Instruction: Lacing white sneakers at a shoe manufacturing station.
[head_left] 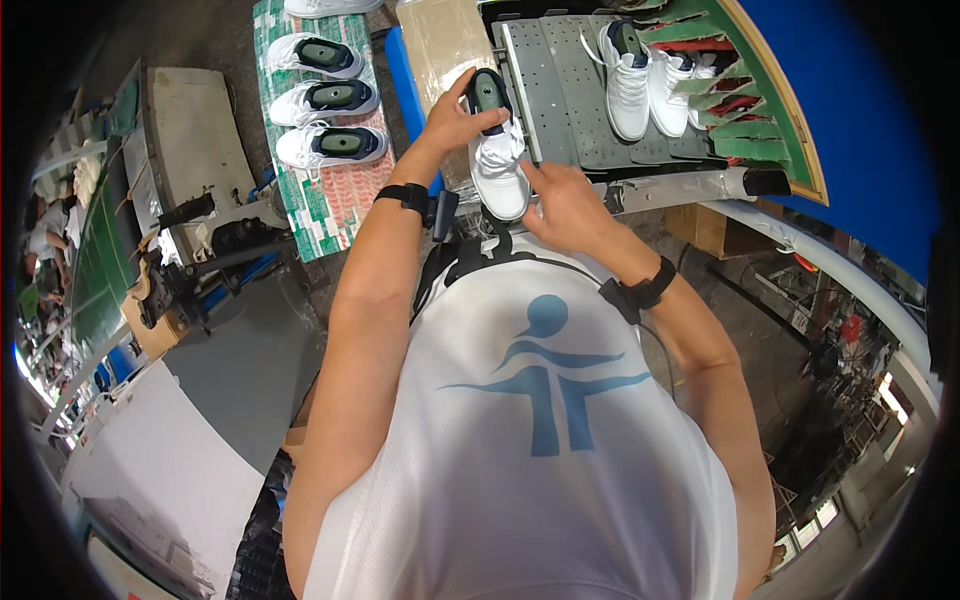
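Head view looked down past the person's white shirt (530, 450) with its blue shape, and past two bare arms with black bands on the wrists. Just beyond the shirt was one white shoe (497, 160), and I will use it as the marker for everything else. The left hand (455, 118) was curled around the far end of the shoe, by the dark form sticking out of its top, with fingers closed on it. The right hand (565, 205) was at the near end, on the right side of the toe, fingers bent against it; I could not tell how tight that hold was. The shoe seemed to be held up just over the near edge of a grey metal tray (570, 100). It looked like the step of checking or fixing the shoe's laces, and the next move would need a steady hold and a gentle set-down. Farther off, right of the shoe, more white shoes (645, 85) stood on the tray by green dividers (740, 120). Left of the shoe, three white shoes (325, 95) lay in a row on a patterned strip (330, 200).
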